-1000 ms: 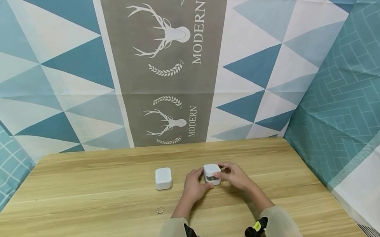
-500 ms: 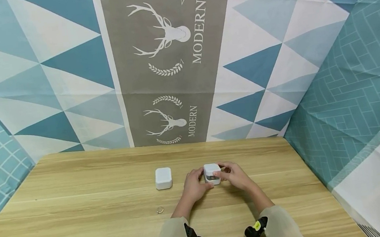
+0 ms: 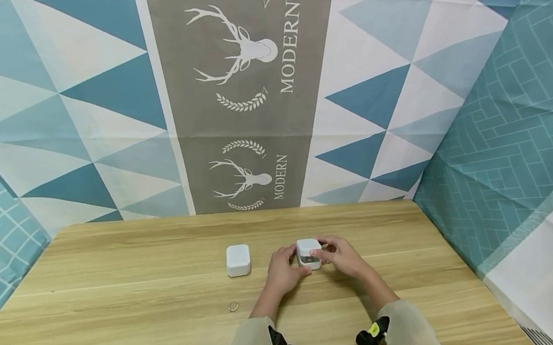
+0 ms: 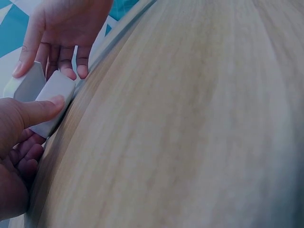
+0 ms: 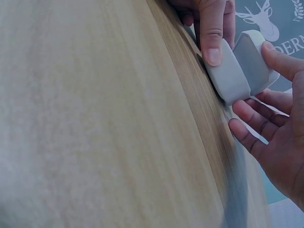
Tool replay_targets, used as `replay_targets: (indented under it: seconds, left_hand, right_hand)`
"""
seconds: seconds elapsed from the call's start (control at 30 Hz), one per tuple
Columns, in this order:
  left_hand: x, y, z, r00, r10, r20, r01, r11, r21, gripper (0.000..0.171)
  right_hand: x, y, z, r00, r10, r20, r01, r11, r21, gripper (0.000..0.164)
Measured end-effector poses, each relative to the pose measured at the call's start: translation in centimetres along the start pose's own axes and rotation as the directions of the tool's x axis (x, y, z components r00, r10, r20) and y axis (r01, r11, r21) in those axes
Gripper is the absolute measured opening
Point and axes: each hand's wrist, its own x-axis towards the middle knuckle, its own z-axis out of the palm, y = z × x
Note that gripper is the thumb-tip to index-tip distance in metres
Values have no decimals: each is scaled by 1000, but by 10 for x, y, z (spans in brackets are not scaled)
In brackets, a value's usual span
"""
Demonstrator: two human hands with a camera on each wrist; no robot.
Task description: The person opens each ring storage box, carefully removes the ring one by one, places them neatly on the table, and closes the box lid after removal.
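A small white hinged ring box (image 3: 308, 245) stands partly opened on the wooden table, a dark gap showing at its front. My left hand (image 3: 283, 273) grips its lower half from the left, the thumb pressed on the front of the base (image 4: 53, 90) in the left wrist view. From the right, my right hand (image 3: 342, 256) holds the raised lid (image 5: 256, 59), thumb on its edge and other fingers behind and below. What lies inside the box is too small to make out. Nearer the front left, a thin ring (image 3: 233, 306) lies on the table.
A second white box (image 3: 237, 260), closed, stands to the left of the hands. The wooden table (image 3: 120, 327) ends at a patterned cloth backdrop (image 3: 244, 113) behind, with more cloth along both sides.
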Motion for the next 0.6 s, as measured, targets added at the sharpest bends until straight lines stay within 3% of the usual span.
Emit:
replay_targets:
  seconds: [0.6]
  left_hand:
    - [-1,1,0,1000,-6,-7,6,1000,-1,68]
  right_hand:
    - [0,-1,0,1000,1,-24,-1,1000,12,51]
